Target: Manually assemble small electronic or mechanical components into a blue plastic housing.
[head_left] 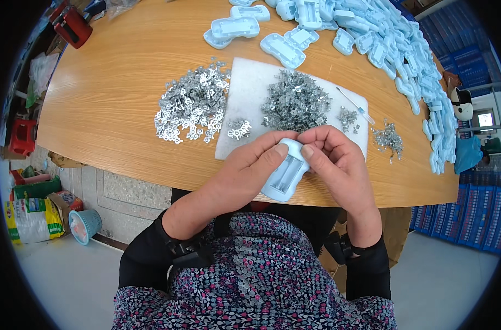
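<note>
A light-blue plastic battery casing is tilted between my hands in front of the table's near edge, its long battery compartment facing up. My left hand grips its left side, thumb on the upper end and fingers hidden underneath. At the upper right rim, my right hand is closed, with thumb and bent fingers against the casing; whether a small part sits between these fingertips is hidden. Just beyond both hands, a heap of small grey metal pieces lies on a white foam sheet.
Flat silvery metal tabs form a pile left of the sheet. Smaller metal piles lie to the right, near a thin rod-like tool. Many light-blue casings cover the far right. A red container stands far left.
</note>
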`<state>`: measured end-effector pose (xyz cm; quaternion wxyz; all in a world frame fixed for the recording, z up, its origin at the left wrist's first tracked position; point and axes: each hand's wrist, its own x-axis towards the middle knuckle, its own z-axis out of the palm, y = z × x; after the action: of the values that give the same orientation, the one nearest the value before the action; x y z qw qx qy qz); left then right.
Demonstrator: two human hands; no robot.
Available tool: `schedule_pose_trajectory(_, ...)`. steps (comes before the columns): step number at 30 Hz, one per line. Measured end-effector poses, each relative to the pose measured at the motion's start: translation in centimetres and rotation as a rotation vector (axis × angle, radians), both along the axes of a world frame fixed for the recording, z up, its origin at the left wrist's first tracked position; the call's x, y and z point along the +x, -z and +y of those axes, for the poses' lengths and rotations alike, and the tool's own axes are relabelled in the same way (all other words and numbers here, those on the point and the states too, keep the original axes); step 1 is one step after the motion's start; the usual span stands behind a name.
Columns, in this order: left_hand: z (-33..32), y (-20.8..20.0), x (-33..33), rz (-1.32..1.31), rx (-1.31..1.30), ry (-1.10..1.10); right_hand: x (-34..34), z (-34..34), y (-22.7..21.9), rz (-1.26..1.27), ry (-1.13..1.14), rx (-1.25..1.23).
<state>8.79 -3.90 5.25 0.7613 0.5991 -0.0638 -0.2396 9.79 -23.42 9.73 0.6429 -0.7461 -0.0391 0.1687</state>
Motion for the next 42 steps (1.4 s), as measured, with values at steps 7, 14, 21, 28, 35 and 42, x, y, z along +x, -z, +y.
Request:
schedule_pose_trajectory(7, 0.1, -1.1, 0.3, -0.308, 0.293, 0.045, 0.1, -0.3, 0.2, 0.034, -0.004, -0.058)
schedule_pose_trajectory(14, 0.7, 0.2, 0.7, 0.063, -0.179, 0.115, 0.0, 0.6, -1.1, -0.064, 0.059, 0.019)
schedule_pose_trajectory(21, 0.8, 0.5, 1.0, 0.536, -0.740, 0.269, 0.0, 0.3, 0.7, -0.225, -0.077, -0.110)
schedule_pose_trajectory(28, 0.7, 0.6, 0.5, 0.660, -0.778, 0.277, -0.1, -0.4, 1.5, -0.105, -0.024, 0.035)
schedule_pose_trajectory(35, -0.4, 0.6, 0.0, 0.639, -0.751, 0.335, -1.6, -0.5, 0.6, -0.037, -0.002, 0.107)
schedule_pose_trajectory(42, -3.5, -0.7, -0.3, 0.542, -0.543, 0.411, -3.3, -3.4, -0.2, -0.020, 0.100, 0.162)
